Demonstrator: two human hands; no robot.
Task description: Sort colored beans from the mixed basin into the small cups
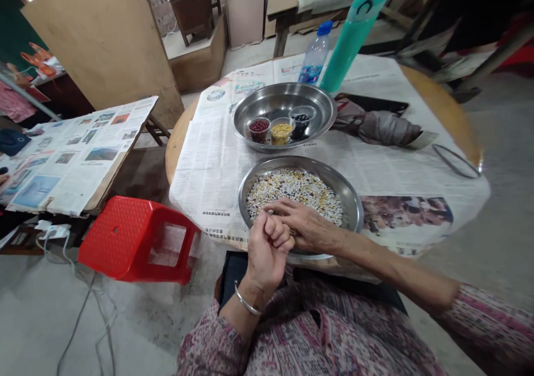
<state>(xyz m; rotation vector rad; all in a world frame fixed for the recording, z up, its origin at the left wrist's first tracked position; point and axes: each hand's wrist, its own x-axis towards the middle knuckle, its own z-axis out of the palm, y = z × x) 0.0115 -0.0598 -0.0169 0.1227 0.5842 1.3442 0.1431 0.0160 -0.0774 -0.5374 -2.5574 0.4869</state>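
Curling left hand (269,251) closed | right hand (308,224) grip unclear | two basins (354,201) | three cups (281,134)

We find the left hand (269,248) curled at the near side of a steel bowl (354,198), a bangle (247,302) on its wrist; its palm contents we cannot verify. We note the right hand (302,223) over the mixed grains (296,189), fingers extended. We record a second bowl (325,100) beyond, bearing three cups: red (258,131), yellow (281,132) and black (301,124). We observe a bottle (315,56) just beside a tilted teal object (352,39).
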